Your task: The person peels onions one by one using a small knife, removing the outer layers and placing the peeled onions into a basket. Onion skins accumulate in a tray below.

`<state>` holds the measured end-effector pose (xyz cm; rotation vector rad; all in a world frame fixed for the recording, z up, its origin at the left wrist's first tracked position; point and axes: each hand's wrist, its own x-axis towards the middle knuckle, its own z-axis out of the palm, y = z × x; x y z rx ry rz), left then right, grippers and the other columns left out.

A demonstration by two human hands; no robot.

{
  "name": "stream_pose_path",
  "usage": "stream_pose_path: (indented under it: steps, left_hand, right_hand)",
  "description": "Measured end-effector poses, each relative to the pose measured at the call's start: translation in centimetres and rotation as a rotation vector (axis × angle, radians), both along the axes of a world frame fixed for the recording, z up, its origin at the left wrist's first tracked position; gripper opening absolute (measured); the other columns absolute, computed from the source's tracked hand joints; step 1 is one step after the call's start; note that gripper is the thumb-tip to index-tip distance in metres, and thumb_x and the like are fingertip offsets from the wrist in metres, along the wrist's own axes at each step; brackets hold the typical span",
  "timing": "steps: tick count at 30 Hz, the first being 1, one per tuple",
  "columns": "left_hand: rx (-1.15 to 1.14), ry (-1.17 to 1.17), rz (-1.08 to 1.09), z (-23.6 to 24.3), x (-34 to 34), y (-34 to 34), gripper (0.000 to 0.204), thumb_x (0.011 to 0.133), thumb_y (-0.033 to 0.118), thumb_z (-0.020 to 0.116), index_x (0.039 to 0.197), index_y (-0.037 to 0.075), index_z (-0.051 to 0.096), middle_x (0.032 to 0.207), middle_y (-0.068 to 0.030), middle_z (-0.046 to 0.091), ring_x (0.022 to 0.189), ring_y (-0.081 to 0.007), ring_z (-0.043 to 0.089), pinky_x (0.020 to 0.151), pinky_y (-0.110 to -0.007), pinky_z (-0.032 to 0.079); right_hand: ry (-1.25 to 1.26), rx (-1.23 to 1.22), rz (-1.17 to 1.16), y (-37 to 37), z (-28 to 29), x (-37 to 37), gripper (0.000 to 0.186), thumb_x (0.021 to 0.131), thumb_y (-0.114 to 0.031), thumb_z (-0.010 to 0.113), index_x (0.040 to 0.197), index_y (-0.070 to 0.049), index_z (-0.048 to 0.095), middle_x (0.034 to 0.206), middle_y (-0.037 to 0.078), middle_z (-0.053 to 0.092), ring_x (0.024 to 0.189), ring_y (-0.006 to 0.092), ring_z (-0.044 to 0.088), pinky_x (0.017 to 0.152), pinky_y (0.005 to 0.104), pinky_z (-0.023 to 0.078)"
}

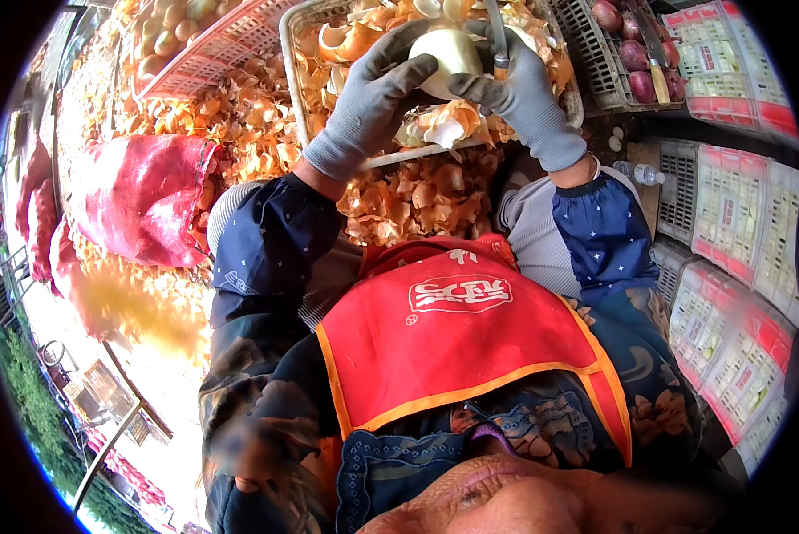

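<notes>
A peeled white onion (448,55) is held in both gloved hands over a crate (294,80) full of loose peels. My left hand (373,102) grips the onion from the left, fingers curled round it. My right hand (519,102), closed round a small knife (500,62) with its blade pointing up, also presses against the onion with its thumb. Orange and white onion skins (448,125) lie in the crate just below the hands.
More skins (413,200) cover the ground. A red mesh sack (137,200) lies left, near a pink crate of onions (212,58). A crate of red onions (640,84) with another knife, stacked packaged crates (729,214) and a plastic bottle (644,173) are on the right.
</notes>
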<state>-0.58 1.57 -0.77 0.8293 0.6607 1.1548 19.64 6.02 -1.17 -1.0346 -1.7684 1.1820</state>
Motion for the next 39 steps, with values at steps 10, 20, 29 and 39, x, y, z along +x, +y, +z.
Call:
stream_pose_path:
  steps: [10, 20, 29, 39]
  left_hand:
    - [-0.314, -0.566, -0.057, -2.0, -0.8, 1.4, 0.065, 0.092, 0.057, 0.049, 0.131, 0.006, 0.046, 0.125, -0.017, 0.056, 0.106, -0.0322, 0.058, 0.09, -0.042, 0.05]
    - [-0.382, -0.509, 0.023, -2.2, -1.0, 1.3, 0.07, 0.09, 0.064, 0.045, 0.128, 0.006, 0.05, 0.116, -0.0174, 0.061, 0.102, -0.0284, 0.06, 0.082, -0.036, 0.05]
    - [0.585, 1.02, 0.364, -2.0, -0.1, -0.1, 0.073, 0.061, 0.01, 0.085, 0.12, 0.0, 0.043, 0.108, -0.0172, 0.06, 0.097, -0.035, 0.062, 0.078, -0.038, 0.052]
    - [0.353, 0.795, 0.222, -1.9, -0.8, 0.3, 0.057, 0.074, 0.013, 0.076, 0.12, -0.001, 0.045, 0.103, -0.0167, 0.061, 0.092, -0.0326, 0.061, 0.078, -0.037, 0.051]
  right_hand:
    - [-0.058, 0.019, 0.108, -0.6, 2.7, 1.8, 0.032, 0.097, -0.027, 0.054, 0.113, 0.001, 0.059, 0.094, 0.009, 0.066, 0.08, 0.0154, 0.065, 0.068, 0.0274, 0.053]
    - [-0.44, 0.651, 0.152, -1.8, 3.4, 0.3, 0.024, 0.087, -0.025, 0.066, 0.103, -0.007, 0.062, 0.084, 0.01, 0.063, 0.072, 0.0271, 0.065, 0.06, 0.0338, 0.052]
    - [-0.675, 0.846, 0.123, -1.4, 2.6, -0.7, 0.029, 0.084, -0.037, 0.065, 0.095, -0.011, 0.057, 0.079, 0.005, 0.059, 0.072, 0.0244, 0.063, 0.058, 0.0369, 0.049]
    - [-0.597, 0.655, -0.08, 1.6, -0.1, 1.2, 0.021, 0.093, -0.025, 0.057, 0.103, -0.006, 0.06, 0.085, 0.011, 0.067, 0.069, 0.026, 0.065, 0.059, 0.0352, 0.053]
